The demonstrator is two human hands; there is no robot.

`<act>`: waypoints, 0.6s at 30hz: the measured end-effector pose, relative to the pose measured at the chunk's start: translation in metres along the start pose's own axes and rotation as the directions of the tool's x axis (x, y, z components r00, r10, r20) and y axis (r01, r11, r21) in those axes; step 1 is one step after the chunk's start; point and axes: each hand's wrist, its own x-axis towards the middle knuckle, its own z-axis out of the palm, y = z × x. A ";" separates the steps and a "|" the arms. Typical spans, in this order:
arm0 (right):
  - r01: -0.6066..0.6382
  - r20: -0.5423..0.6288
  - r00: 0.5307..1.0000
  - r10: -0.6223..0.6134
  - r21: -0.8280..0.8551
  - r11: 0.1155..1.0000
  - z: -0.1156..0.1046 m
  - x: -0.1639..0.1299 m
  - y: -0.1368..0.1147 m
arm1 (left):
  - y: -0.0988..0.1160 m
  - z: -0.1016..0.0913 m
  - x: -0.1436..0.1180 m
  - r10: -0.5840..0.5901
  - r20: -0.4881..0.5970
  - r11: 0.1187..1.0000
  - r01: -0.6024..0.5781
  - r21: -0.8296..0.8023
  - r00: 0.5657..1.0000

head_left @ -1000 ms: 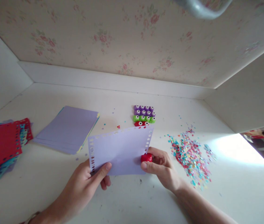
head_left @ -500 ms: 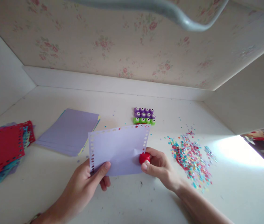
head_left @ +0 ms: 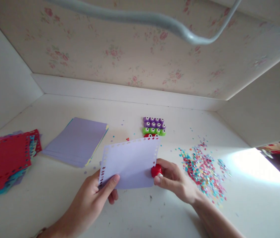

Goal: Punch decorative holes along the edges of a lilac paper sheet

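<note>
A lilac sheet of paper (head_left: 132, 162) is held tilted above the table, with small shapes punched along its left, top and right edges. My left hand (head_left: 97, 191) pinches its lower left corner, thumb on top and fingers beneath. At the sheet's right edge, my right hand (head_left: 176, 181) grips a red craft punch (head_left: 156, 170) between thumb and fingers. The punch sits over the paper's edge, below the row of cut holes. Whether its lever is pressed down I cannot tell.
Behind the sheet stand rows of purple, green and red craft punches (head_left: 154, 125). Colourful confetti (head_left: 204, 172) is heaped on the right. A stack of lilac paper (head_left: 77, 140) lies left of centre, and punched red sheets (head_left: 5, 162) are piled at far left. A pale cable (head_left: 130, 16) crosses overhead.
The view has tilted and shifted slightly. The paper has turned a little in my left hand, and its crease beside the punch has flattened. My right hand still holds the red punch at the right edge.
</note>
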 end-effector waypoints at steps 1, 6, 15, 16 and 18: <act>0.007 -0.015 1.000 -0.006 0.007 1.000 0.001 0.001 0.000 | 0.001 0.000 0.000 -0.001 0.004 1.000 0.001 -0.003 1.000; 0.056 -0.113 0.993 -0.046 0.094 0.994 0.009 0.004 0.003 | 0.002 0.003 -0.002 -0.017 0.039 1.000 0.018 -0.013 0.999; 0.020 -0.005 1.000 -0.020 -0.038 0.999 0.008 0.001 -0.002 | -0.006 0.006 -0.006 -0.035 0.023 0.997 0.037 -0.073 0.999; 0.023 -0.035 0.999 -0.025 -0.064 0.998 0.007 0.001 -0.003 | -0.006 0.006 -0.006 -0.031 0.021 0.997 0.032 -0.072 0.999; 0.032 -0.077 0.996 -0.040 -0.104 0.994 0.005 0.000 -0.004 | -0.005 0.005 -0.006 -0.030 0.010 0.997 0.031 -0.074 0.999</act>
